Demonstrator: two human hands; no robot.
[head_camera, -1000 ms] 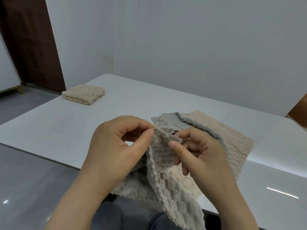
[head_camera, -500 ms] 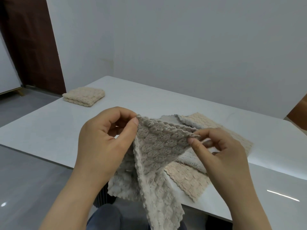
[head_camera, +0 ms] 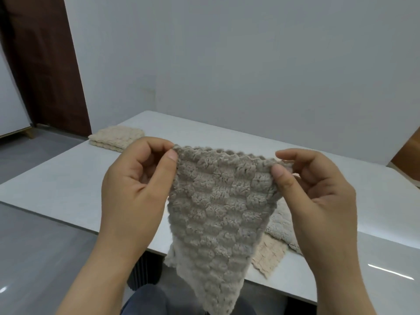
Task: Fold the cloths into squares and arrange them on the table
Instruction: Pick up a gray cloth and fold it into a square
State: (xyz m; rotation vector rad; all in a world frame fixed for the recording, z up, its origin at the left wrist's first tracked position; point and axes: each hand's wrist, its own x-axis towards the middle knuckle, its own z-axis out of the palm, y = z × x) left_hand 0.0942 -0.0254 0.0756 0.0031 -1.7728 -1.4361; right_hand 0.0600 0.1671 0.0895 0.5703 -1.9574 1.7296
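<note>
Table [head_camera: 68, 178] spans the middle of the frame, and at its far left corner lies one folded cloth [head_camera: 117, 138], a finished beige square, well apart from everything else.

Left of centre, the left hand [head_camera: 136, 194] pinches one top corner of a grey-brown cloth [head_camera: 216, 201] between thumb and forefinger. This cloth hangs in the air at the centre of the frame, in front of the table's near edge, narrowing toward the bottom. Right of centre, the right hand [head_camera: 318, 201] pinches the other top corner in the same way.

A second ago both hands were close together, working along a bunched edge. Since then they have risen and drawn apart, and the top edge now runs almost straight between the two pinches. I judge that the corners are found and the cloth is opened out ready for its first fold, which is not yet made.

Behind the right hand, at the lower right, two more cloths lie unfolded on the table: a pale cloth [head_camera: 283, 223] partly over a beige cloth [head_camera: 270, 258].

Count: four cloths in all, one folded, one held, two waiting; two hands, both gripping; one table.
</note>
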